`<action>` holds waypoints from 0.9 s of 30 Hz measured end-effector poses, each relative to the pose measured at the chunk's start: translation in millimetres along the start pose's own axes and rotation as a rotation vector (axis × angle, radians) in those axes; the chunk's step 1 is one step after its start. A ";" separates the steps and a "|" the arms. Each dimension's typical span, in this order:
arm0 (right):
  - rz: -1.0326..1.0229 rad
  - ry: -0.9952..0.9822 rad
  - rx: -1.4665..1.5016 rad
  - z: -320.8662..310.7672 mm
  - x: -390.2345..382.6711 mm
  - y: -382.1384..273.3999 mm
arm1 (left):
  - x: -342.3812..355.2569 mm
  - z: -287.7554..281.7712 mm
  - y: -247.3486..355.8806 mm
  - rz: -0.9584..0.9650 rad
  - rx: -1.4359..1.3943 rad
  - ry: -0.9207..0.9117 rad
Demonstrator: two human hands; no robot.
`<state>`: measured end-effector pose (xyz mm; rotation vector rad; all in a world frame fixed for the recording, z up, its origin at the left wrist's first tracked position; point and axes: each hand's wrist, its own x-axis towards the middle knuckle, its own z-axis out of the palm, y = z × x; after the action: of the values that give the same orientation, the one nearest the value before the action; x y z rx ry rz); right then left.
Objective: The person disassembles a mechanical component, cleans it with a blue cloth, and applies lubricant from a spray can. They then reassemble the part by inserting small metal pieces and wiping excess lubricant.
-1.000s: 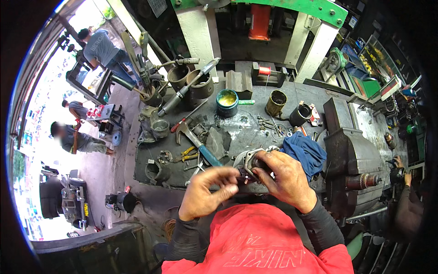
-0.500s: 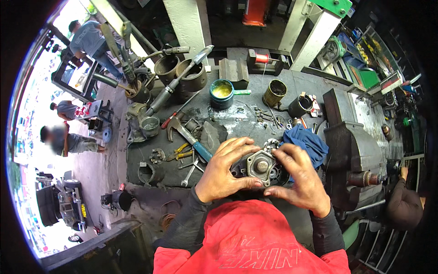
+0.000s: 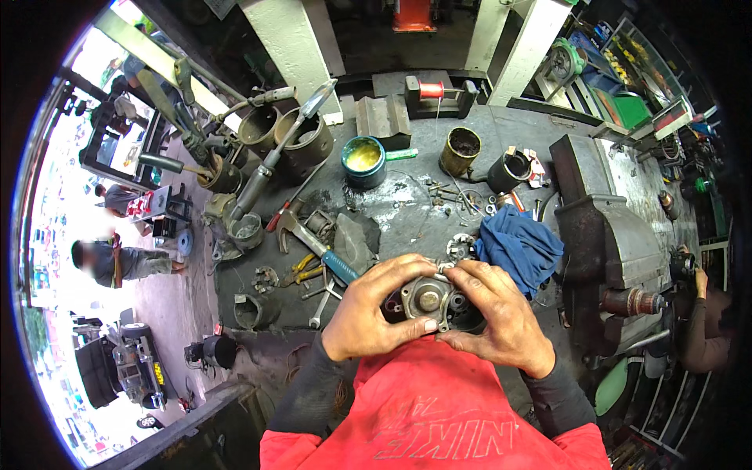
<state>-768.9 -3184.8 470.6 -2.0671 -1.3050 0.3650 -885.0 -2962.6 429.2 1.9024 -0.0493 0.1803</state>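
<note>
A grey metal flanged housing with a round domed middle is held between my two hands, close to my body at the bench's near edge. My left hand wraps its left side, the thumb pressing along the lower rim. On the other side my right hand is curled around it, fingertips at the top edge and thumb below. A dark round part shows partly beneath the right fingers. Just beyond lies a small ring-shaped metal part, next to a crumpled blue cloth.
Left of my hands lie a blue-handled hammer, yellow-handled pliers and a wrench. Farther back stand a can of yellowish grease, a dark-filled can and a red wire spool. A large metal block flanks the right.
My right fingers have come in from a looser, spread pose to rest against the housing. The housing has shifted slightly left and the whole view has tilted a little.
</note>
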 end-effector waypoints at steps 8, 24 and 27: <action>-0.018 0.017 0.454 2.1 -15.7 44.1 | 12.7 5.5 -2.6 0.050 0.059 0.001; 0.487 0.203 -0.826 -21.4 -38.2 197.7 | 19.1 -5.1 -10.3 0.034 0.190 -0.209; 0.576 0.059 -0.851 -21.8 -21.9 193.9 | 18.3 -3.4 -12.5 0.057 0.208 -0.193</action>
<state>-632.2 -3267.9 356.8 -3.1442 -0.8626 -0.0438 -865.7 -2954.2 421.4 2.1228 -0.2233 0.0403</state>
